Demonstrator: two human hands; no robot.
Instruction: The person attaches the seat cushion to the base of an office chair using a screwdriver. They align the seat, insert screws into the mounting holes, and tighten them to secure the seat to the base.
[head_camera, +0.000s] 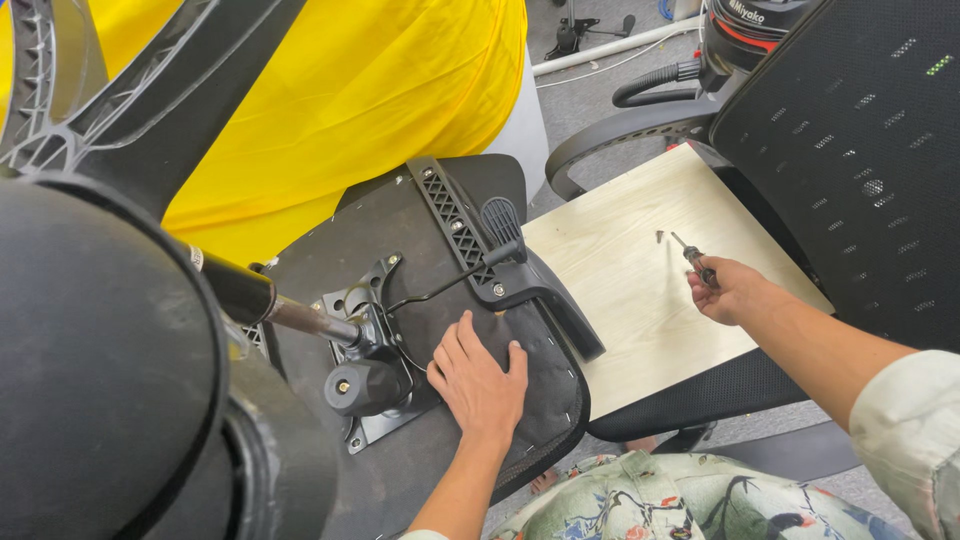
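Underfoot, a grey floor (590, 100) shows between pieces of office furniture, with a white pipe (600, 47) and a black hose (655, 82) lying across it near a vacuum cleaner (745, 25) at the top edge. One pale wooden board (640, 280) rests on the seat of a black mesh office chair (860, 150), whose backrest rises on the right. One small screw (660, 237) lies on the board, just beside the tool tip.

One overturned chair seat (400, 240) fills the middle, its dark fabric underside facing up. On it sit one metal mechanism plate (365, 310), one black gas cylinder (250, 295) running up to the left into the star base (130, 90), one black plastic armrest bracket (470, 235) and one thin wire lever (440, 285) ending in a ribbed paddle.

The left hand (478, 380) lies flat, fingers spread, pressing on the seat's underside just beside the plate, holding nothing. The right hand (725, 290) is closed around one screwdriver (692, 257) over the board, its tip pointing toward the screw. The two hands are well apart.

Another person in a yellow shirt (350, 90) stands behind the seat.
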